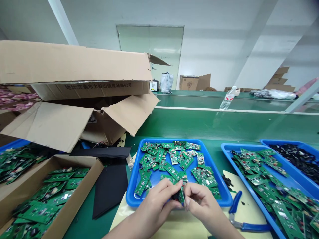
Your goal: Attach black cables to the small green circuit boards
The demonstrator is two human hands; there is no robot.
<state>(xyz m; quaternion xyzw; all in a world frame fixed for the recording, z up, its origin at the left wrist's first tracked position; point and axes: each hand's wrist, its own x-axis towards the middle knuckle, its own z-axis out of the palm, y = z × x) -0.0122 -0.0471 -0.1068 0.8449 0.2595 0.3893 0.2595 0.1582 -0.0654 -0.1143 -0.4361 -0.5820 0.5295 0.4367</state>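
My left hand (pixel 159 200) pinches a small green circuit board (pixel 181 195) between thumb and fingers, the board standing on edge at the near rim of the middle blue tray (pixel 130 189). Close against that board, my right hand (pixel 200 201) has its fingers curled and pressed together. Whatever lies between its fingertips is too small and hidden to name. Dark parts show on the held board beside the left thumb. Behind both hands, many loose green circuit boards (pixel 171 170) lie scattered in the tray.
Blue-handled pliers (pixel 254 227) lie right of my hands on yellow paper (pixel 245 212). A second blue tray (pixel 267 217) holds boards; another tray (pixel 264 142) holds black parts. Left are a cardboard box (pixel 96 166) of boards, black sheets (pixel 111 187) and stacked cartons (pixel 74 63). A bottle (pixel 227 99) stands behind.
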